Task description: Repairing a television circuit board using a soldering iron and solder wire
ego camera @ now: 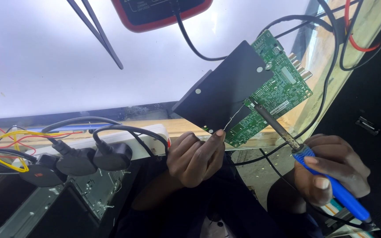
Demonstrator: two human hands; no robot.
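- Right hand (331, 174) clenched around the blue handle of a soldering iron (327, 176), thumb on top; the metal shaft runs up and left, and its tip meets the circuit board at the edge of the black plate.
- Left hand (196, 156) pinches a thin solder wire (233, 118) between thumb and fingertips; the other fingers are curled in. The wire rises to the iron's tip.
- Green circuit board (283, 88) sits tilted on the wooden bench edge (186, 127), just above and between the 2 hands, with a row of metal connectors on its upper right side.
- Black plate (223, 94) with 3 light screw spots covers the board's left part.
- White power strip (155, 134) left of the left hand, 3 black plugs (82, 161) seated in it; yellow and red wires (5, 145) bunched at far left.
- Grey metal chassis panels (89, 194) at lower left.
- Bright white lit panel (45, 66) fills the upper left behind the bench.
- Black tweezers (98, 35) lie on the panel.
- Red-cased meter (164, 13) at the top edge, black lead (190, 42) trailing down from it.
- Black and red cables (353, 39) loop at upper right.
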